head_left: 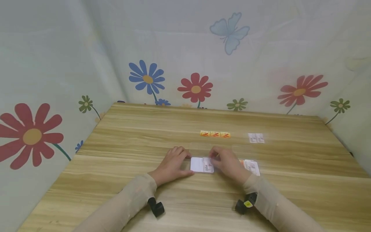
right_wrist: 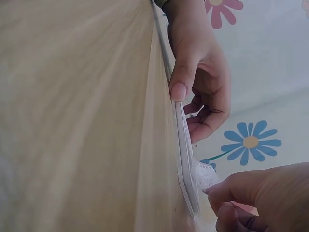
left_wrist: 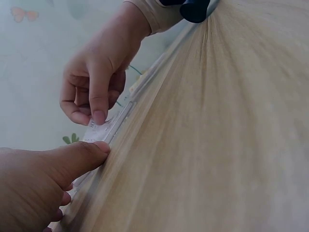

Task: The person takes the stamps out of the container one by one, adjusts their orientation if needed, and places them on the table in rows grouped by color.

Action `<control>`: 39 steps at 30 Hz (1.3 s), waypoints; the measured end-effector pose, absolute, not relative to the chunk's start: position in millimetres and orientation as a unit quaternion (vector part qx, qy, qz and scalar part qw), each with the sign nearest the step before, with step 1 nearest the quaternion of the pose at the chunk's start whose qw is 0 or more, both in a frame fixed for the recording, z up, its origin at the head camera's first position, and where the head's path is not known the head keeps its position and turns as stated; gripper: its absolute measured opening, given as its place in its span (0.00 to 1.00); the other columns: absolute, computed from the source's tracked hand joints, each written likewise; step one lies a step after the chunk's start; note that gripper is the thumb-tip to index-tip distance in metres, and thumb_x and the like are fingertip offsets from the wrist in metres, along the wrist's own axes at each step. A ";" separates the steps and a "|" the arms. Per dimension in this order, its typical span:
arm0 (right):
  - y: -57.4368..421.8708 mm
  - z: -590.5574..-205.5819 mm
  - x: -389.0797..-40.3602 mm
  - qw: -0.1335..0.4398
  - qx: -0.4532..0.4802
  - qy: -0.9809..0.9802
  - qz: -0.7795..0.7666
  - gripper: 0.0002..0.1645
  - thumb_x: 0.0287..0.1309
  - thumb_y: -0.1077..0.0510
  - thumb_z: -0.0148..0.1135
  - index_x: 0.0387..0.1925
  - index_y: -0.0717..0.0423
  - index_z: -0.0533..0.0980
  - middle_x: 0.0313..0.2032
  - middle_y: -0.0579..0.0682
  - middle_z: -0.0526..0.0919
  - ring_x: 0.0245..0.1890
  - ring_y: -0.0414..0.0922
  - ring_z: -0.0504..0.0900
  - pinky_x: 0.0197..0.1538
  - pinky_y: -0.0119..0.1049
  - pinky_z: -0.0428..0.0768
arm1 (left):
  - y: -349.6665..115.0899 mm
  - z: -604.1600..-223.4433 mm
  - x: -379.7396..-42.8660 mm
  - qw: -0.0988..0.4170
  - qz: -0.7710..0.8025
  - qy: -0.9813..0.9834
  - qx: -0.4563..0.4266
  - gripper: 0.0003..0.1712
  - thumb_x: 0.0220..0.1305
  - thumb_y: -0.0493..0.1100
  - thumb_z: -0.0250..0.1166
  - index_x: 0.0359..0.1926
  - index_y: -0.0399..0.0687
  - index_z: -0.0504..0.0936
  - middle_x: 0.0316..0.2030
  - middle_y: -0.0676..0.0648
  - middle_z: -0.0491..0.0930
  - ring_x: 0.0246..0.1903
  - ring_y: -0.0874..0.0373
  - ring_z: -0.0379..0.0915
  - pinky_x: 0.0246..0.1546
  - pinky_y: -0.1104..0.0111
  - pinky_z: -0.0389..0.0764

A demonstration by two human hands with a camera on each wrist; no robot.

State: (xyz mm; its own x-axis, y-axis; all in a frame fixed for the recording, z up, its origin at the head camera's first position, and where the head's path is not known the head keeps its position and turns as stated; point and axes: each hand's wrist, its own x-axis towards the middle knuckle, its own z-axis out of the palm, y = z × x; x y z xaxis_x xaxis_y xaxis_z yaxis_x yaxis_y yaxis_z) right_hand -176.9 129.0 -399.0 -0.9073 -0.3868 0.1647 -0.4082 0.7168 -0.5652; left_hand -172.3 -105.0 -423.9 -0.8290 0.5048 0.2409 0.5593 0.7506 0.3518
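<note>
Sachet, white, thin, rectangular and printed in grey, lies just left of the right hand, which pinches it by its right side between thumb and forefinger, the other fingers curled in. It sits over the right half of a shallow white rectangular box with rounded corners, so the right hand is the nearer one, and the left hand is across the box's plain half. The box's long axis runs from one hand toward the other; the sachet's longer side looks to run crosswise to that, away from the person. Both wrist views show the sachet tilted up from the box toward the right fingertips. The left hand grips the box's left end, thumb at the near corner and fingers at the far one. The sachet looks smooth and flexible, paper or film, I cannot tell which; the box walls look stiff and slick. Beyond the right hand lie three glossy yellow-and-orange sachets in a row and, farther right, two white printed sachets side by side. Partly behind the right wrist is a second white box, all on a wood-grain table.
</note>
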 end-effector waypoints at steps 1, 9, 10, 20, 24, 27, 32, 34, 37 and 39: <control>129.4 -398.7 -177.1 0.018 0.215 -0.925 0.312 0.06 0.52 0.64 0.64 0.33 0.53 0.78 0.34 0.48 0.85 0.32 0.40 0.77 0.39 0.35 0.76 | -104.8 -423.8 -172.2 0.066 -0.207 -0.933 -0.286 0.31 0.48 0.59 0.73 0.48 0.47 0.78 0.45 0.49 0.76 0.48 0.53 0.69 0.56 0.57 0.69; 133.7 -391.7 -178.8 -0.015 0.212 -0.915 0.342 0.04 0.55 0.64 0.61 0.33 0.53 0.78 0.33 0.49 0.84 0.28 0.39 0.75 0.35 0.31 0.75 | -104.6 -420.7 -169.5 0.064 -0.215 -0.932 -0.283 0.31 0.47 0.57 0.74 0.48 0.46 0.78 0.45 0.48 0.76 0.48 0.51 0.69 0.55 0.57 0.69; 134.2 -389.7 -178.9 -0.019 0.212 -0.913 0.347 0.04 0.55 0.64 0.61 0.33 0.53 0.78 0.33 0.49 0.83 0.28 0.39 0.75 0.34 0.31 0.75 | -104.6 -420.5 -169.7 0.062 -0.215 -0.933 -0.282 0.31 0.47 0.57 0.74 0.48 0.46 0.78 0.45 0.48 0.76 0.48 0.52 0.68 0.55 0.57 0.69; 141.1 -373.7 -186.6 -0.042 0.211 -0.906 0.365 0.02 0.58 0.64 0.59 0.33 0.58 0.78 0.33 0.52 0.82 0.28 0.41 0.73 0.33 0.31 0.73 | -105.0 -420.7 -173.5 0.054 -0.214 -0.934 -0.280 0.32 0.48 0.59 0.73 0.49 0.46 0.78 0.46 0.48 0.76 0.48 0.52 0.69 0.57 0.57 0.68; 147.2 -369.2 -190.0 -0.039 0.212 -0.903 0.372 0.02 0.59 0.64 0.60 0.33 0.59 0.77 0.34 0.52 0.82 0.31 0.42 0.75 0.36 0.32 0.73 | -104.7 -421.0 -174.5 0.051 -0.213 -0.935 -0.278 0.31 0.48 0.59 0.73 0.49 0.47 0.78 0.46 0.49 0.76 0.49 0.52 0.68 0.57 0.57 0.68; 152.0 -366.8 -193.0 -0.036 0.217 -0.900 0.377 0.02 0.59 0.65 0.59 0.34 0.59 0.77 0.35 0.53 0.82 0.34 0.42 0.76 0.37 0.32 0.74 | -104.4 -421.7 -174.3 0.050 -0.212 -0.936 -0.276 0.31 0.48 0.59 0.73 0.49 0.47 0.78 0.46 0.49 0.76 0.49 0.52 0.68 0.57 0.57 0.68; 159.1 -362.9 -197.8 -0.026 0.224 -0.895 0.384 0.03 0.59 0.66 0.59 0.35 0.60 0.78 0.36 0.55 0.82 0.36 0.44 0.77 0.38 0.31 0.74 | -103.9 -421.7 -173.5 0.046 -0.213 -0.936 -0.277 0.32 0.48 0.59 0.73 0.49 0.47 0.78 0.46 0.48 0.76 0.50 0.51 0.68 0.59 0.56 0.67; 161.6 -361.8 -200.0 -0.025 0.218 -0.897 0.384 0.03 0.59 0.66 0.59 0.36 0.60 0.77 0.36 0.55 0.82 0.36 0.45 0.77 0.37 0.32 0.74 | -103.6 -421.2 -172.8 0.047 -0.215 -0.935 -0.278 0.31 0.48 0.58 0.73 0.49 0.46 0.78 0.46 0.48 0.76 0.50 0.51 0.69 0.59 0.56 0.67; 165.5 -360.8 -203.3 -0.029 0.200 -0.900 0.386 0.03 0.60 0.65 0.59 0.37 0.59 0.77 0.37 0.55 0.82 0.36 0.45 0.76 0.37 0.32 0.74 | -103.2 -420.6 -171.6 0.053 -0.217 -0.934 -0.280 0.31 0.48 0.58 0.74 0.49 0.46 0.78 0.46 0.47 0.76 0.50 0.50 0.69 0.58 0.55 0.67; 169.2 -360.5 -205.9 -0.024 0.191 -0.904 0.382 0.03 0.60 0.65 0.59 0.37 0.58 0.77 0.37 0.54 0.82 0.34 0.44 0.76 0.35 0.31 0.75 | -103.1 -420.5 -170.8 0.057 -0.217 -0.933 -0.280 0.31 0.47 0.57 0.74 0.48 0.46 0.78 0.45 0.48 0.76 0.50 0.50 0.69 0.58 0.55 0.67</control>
State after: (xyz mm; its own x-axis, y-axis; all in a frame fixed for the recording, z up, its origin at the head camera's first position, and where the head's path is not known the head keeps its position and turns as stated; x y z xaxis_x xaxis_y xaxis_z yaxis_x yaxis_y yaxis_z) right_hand -205.9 169.2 -360.5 -0.9262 -0.3629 0.1023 -0.3261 0.6350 -0.7003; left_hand -170.8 -103.1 -420.5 -0.8368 0.4982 0.2271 0.5473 0.7492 0.3729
